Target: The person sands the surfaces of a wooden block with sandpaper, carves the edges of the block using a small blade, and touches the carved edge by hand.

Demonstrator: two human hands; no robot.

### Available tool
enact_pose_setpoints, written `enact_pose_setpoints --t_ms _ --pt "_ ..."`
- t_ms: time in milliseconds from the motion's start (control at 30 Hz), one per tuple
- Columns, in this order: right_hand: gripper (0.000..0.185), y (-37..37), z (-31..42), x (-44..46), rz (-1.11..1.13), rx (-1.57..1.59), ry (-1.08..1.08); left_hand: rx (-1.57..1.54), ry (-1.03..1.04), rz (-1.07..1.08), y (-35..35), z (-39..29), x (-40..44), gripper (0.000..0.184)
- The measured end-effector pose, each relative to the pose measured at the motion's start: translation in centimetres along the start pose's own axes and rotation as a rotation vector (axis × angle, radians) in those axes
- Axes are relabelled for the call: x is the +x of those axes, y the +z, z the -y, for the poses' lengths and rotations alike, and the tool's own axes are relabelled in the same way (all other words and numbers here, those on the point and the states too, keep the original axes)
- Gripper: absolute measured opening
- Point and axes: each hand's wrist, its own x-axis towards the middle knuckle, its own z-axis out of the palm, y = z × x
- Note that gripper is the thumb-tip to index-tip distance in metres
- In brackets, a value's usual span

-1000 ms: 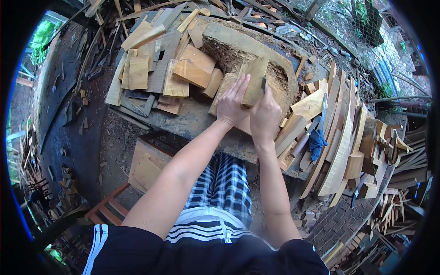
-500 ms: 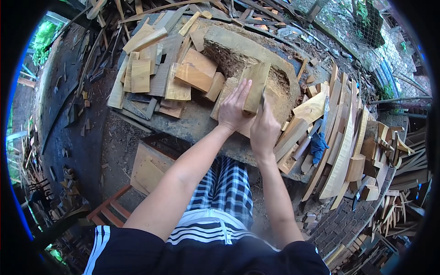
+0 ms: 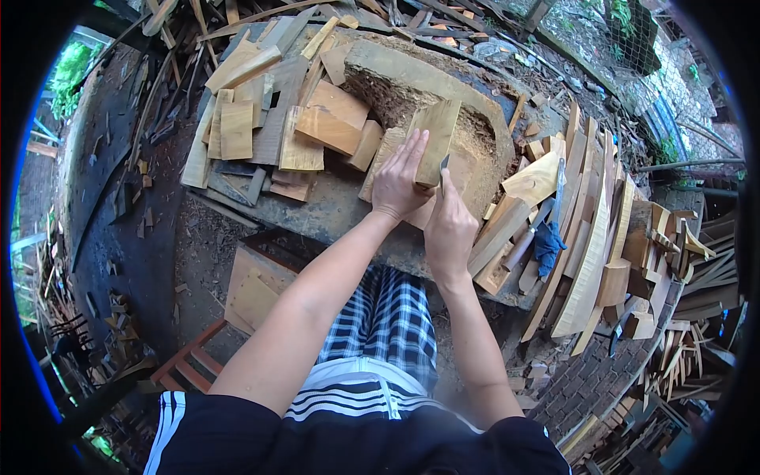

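A wooden block [image 3: 440, 134] stands tilted on the thick, hollowed-out wooden slab. My left hand [image 3: 401, 180] grips its left side, fingers laid together along the face. Closed around a small tool, my right hand [image 3: 450, 232] is at the block's lower right edge. Only the tool's dark pointed blade [image 3: 445, 161] shows above the fingers; the handle is hidden in my grip. Under and left of the block is another piece of wood [image 3: 385, 150], partly covered by my left hand. The slab [image 3: 467, 83] has a rough, crumbly hollow behind the block.
Several offcuts [image 3: 328, 127] are stacked on the table's left. On the right lie long curved boards [image 3: 590, 245], a blue cloth [image 3: 548, 247] and a handled tool [image 3: 518, 249]. A red-brown slatted wooden seat [image 3: 190, 360] stands low at the left. Scrap wood covers the far ground.
My right hand has drawn slightly toward me along the block's edge, and more of the blade's tip now shows. The left hand keeps its hold. The whole view has shifted slightly.
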Motion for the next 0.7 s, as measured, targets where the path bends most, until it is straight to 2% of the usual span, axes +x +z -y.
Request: enact_pose_setpoints --t_ms 33,133,167,267,367,433,533,567,633,700 --pt "0.042 -0.1 0.2 1.6 0.097 -0.014 0.147 -0.012 0.005 -0.013 0.0 0.0 0.0 0.092" --pt "0.04 0.8 -0.5 3.6 0.081 0.046 0.225 -0.016 0.024 -0.024 -0.1 0.4 -0.2 0.093" --pt "0.04 0.5 -0.2 3.0 0.074 0.041 0.226 -0.026 0.034 -0.017 -0.1 0.4 0.0 0.094" --pt "0.038 -1.3 0.7 -0.9 0.054 0.057 0.037 -0.007 0.008 -0.009 0.1 0.2 -0.1 0.094" --pt "0.04 -1.0 0.7 0.2 0.076 0.061 0.071 -0.002 0.012 -0.004 0.1 0.3 0.1 0.093" --pt "0.029 -0.2 0.4 2.3 0.074 0.034 0.212 -0.001 0.016 -0.013 0.1 0.3 0.2 0.093" --pt "0.026 -0.5 1.1 1.0 0.056 0.102 0.256 -0.042 0.041 -0.036 0.0 0.3 0.1 0.091" --pt "0.026 -0.7 1.4 0.3 0.056 0.101 0.255 -0.034 0.031 -0.019 0.0 0.3 0.1 0.089" --pt "0.044 -1.3 1.8 -1.4 0.062 0.065 0.132 -0.029 0.01 0.01 -0.1 0.4 -0.2 0.088" --pt "0.044 -0.9 1.3 -0.1 0.081 0.06 0.175 -0.006 0.017 0.011 -0.1 0.4 0.1 0.088"
